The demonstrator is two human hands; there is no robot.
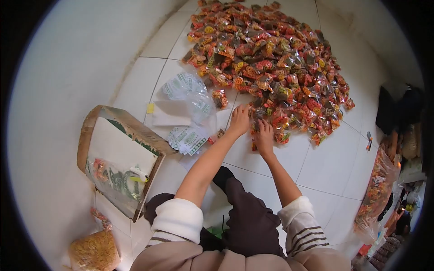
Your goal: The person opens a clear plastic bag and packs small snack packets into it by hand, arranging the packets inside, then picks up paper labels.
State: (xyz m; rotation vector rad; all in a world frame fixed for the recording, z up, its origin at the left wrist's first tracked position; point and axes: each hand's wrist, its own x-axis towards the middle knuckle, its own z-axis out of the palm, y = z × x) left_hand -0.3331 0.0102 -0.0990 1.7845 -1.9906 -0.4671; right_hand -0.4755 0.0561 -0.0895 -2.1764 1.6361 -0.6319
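Observation:
Many small clear packets of red, orange and yellow snacks lie in a large heap (271, 58) on the floor. At its near edge, my left hand (240, 120) and my right hand (265, 138) are close together, fingers bent around a clear snack packet (256, 114) between them. My hands partly hide this packet. Just left of my left hand, a single snack packet (220, 98) lies apart from the heap. Printed green-and-white labels (189, 139) are spread on the floor near my left forearm, beside a clear plastic bag (202, 108) with more labels.
To the left stands a worn box (156, 147) with a white board, plastic and a small white-and-green tool (139, 175). A bag of yellowish snacks (95, 250) is at lower left. A large filled plastic bag (376, 194) and dark clutter line the right side. Walls bound the floor.

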